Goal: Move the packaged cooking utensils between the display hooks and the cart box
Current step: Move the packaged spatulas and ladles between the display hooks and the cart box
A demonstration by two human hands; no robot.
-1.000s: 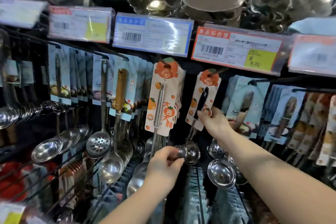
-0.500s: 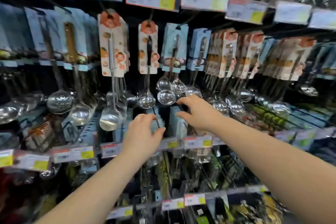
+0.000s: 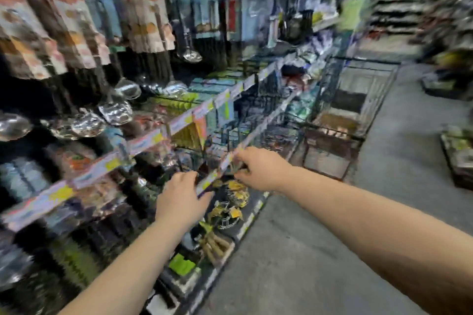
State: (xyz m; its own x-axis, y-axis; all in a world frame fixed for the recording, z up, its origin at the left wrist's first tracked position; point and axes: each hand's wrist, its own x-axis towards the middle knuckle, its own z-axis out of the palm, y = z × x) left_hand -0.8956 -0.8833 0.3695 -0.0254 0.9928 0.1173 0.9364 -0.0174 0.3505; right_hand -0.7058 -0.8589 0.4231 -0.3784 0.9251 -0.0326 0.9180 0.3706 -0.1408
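The view is heavily smeared by motion, so fine detail is lost. A wire cart (image 3: 350,115) stands on the grey floor (image 3: 294,250) beside the shelving, and it serves as the landmark here. Inside its lower part sits a brown box (image 3: 335,124); its contents cannot be made out.

Both bare arms reach forward, short of the cart. The right hand (image 3: 261,169) is nearer the cart, its fingers curled loosely with the tips close together; blur hides whether anything is pinched between them. The left hand (image 3: 183,198) is farther from the cart, fingers bent in front of a price-label rail (image 3: 143,142), and I cannot tell if it grips anything.

The packaged utensils (image 3: 143,18) hang on hooks well away from the cart, up on the display wall, their orange-and-white cards in rows with shiny ladle bowls (image 3: 116,112) dangling below. 1 ladle (image 3: 190,55) hangs closer to the cart than the rest. Neither hand touches these packages.
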